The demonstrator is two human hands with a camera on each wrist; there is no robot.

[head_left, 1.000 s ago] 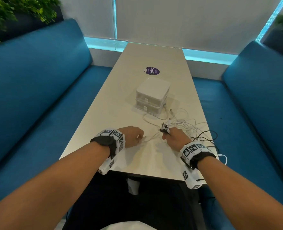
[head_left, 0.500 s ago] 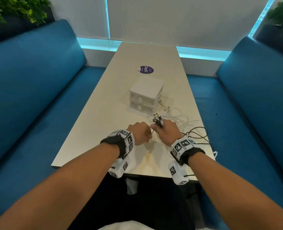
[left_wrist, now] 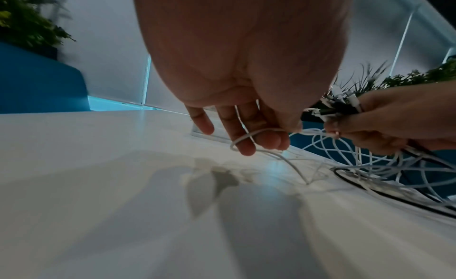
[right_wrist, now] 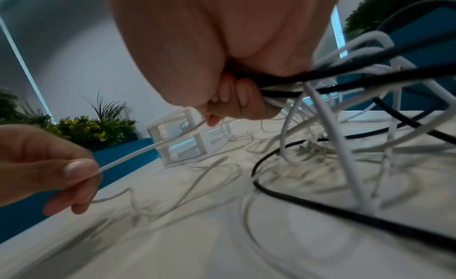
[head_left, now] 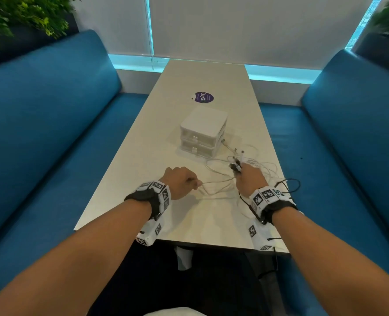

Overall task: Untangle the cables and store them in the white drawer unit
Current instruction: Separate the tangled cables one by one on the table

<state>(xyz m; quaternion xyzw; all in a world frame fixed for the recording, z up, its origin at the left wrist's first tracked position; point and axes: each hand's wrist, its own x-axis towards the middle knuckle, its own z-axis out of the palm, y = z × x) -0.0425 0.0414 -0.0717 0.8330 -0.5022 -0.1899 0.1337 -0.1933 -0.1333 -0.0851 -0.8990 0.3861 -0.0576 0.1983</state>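
Note:
A tangle of white cables (head_left: 260, 166) and a black cable (head_left: 291, 184) lies on the table right of the white drawer unit (head_left: 202, 131), whose two drawers are closed. My right hand (head_left: 239, 172) grips a bunch of black and white cable ends (head_left: 235, 165), held just above the table. In the right wrist view its fingers (right_wrist: 234, 102) curl round that bunch. My left hand (head_left: 195, 184) pinches one white cable (head_left: 216, 182) that runs across to the right hand. That cable (left_wrist: 246, 137) loops over the left fingers.
The pale table (head_left: 143, 179) has a purple round sticker (head_left: 203, 97) beyond the drawer unit. Blue sofas (head_left: 40, 133) flank the table on both sides. Plants (head_left: 18, 17) stand behind the sofas. Cables trail toward the table's right edge.
Half a second ago my hands were nearly touching. Now they are apart: the left has moved left with the white cable, and the right still holds the bunch.

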